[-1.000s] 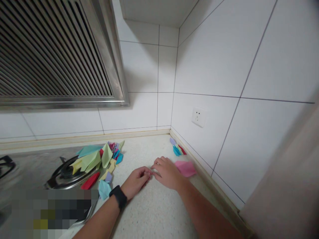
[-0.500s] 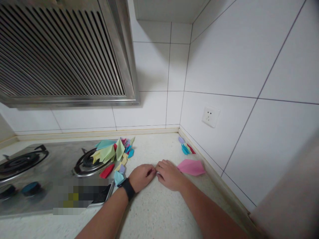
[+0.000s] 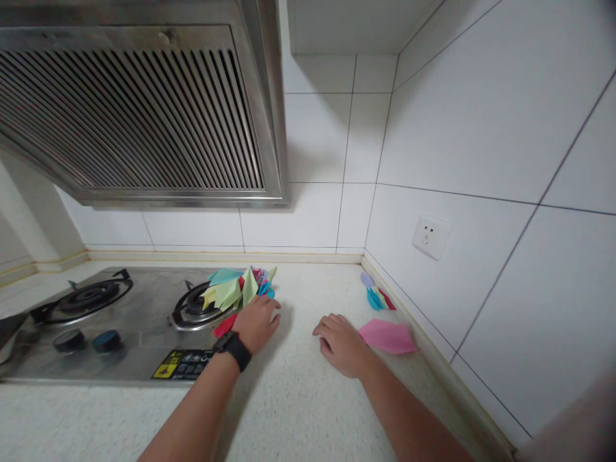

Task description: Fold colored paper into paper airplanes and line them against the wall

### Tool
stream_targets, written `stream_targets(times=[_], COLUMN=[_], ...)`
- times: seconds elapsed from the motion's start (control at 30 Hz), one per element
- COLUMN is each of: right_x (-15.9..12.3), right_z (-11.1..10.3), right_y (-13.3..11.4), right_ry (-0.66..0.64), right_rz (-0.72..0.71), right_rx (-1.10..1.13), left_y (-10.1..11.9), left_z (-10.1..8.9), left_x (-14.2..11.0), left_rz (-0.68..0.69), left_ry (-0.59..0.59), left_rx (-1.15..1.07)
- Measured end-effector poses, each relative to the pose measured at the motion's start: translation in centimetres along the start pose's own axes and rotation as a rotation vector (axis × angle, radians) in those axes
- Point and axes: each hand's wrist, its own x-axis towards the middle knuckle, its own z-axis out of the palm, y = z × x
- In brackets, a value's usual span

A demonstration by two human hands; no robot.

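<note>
My left hand (image 3: 257, 326), a dark watch on its wrist, is at the near right side of a heap of colourful folded paper pieces. Its fingers are apart, and it covers part of the heap. Around it show a pale green folded paper (image 3: 228, 294), a red one (image 3: 224, 325) and a blue one (image 3: 266, 289). Low over the pale countertop (image 3: 308, 398), my right hand (image 3: 339, 344) is loosely bent, thumb apart from the fingers, with nothing visible in it. Just right of its wrist lies a pink folded paper (image 3: 387, 336).
Several small folded papers (image 3: 376, 298) lie by the right wall. A steel gas stove (image 3: 139, 333) with two burners fills the left, partly under the paper heap. Above it hangs a range hood (image 3: 192, 196). A socket (image 3: 432, 237) is on the tiled right wall.
My hands, together at the middle of the counter before, have separated. The left has moved left to the paper heap and opened; the right stays near the pink paper. The view has shifted left.
</note>
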Motion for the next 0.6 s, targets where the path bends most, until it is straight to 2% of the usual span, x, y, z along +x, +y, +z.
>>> stream_targets(times=[0.13,0.23,0.3,0.4,0.47,0.5,0.6], right_x=[0.1,0.1,0.1,0.1,0.0,0.0,-0.2], right_z=[0.1,0.0,0.0,-0.1,-0.1,-0.1,-0.1], right_y=[0.1,0.0,0.0,0.0,0.0,0.0,0.0], right_ry=[0.008,0.002,0.002,0.012,0.012,0.011,0.014], right_rz=[0.006,-0.002,-0.004,0.002,0.003,0.002,-0.002], right_rx=[0.016,0.015,0.018,0.027,0.025,0.02,0.005], left_y=[-3.7,-6.5,-7.8,-9.0,-9.5,-9.6,-9.3], left_z=[-2.9,-4.5,-4.9,-5.1,-5.7,-6.2,-8.1], left_x=[0.4,0.3,0.1,-0.2,-0.4,-0.5,-0.7], left_rz=[-0.209,-0.369,-0.409,-0.412,-0.462,-0.502,-0.572], left_ry=[0.168,0.138,0.079,-0.023,-0.046,-0.03,0.143], left_rx=[0.211,0.294,0.316,0.291,0.245,0.223,0.203])
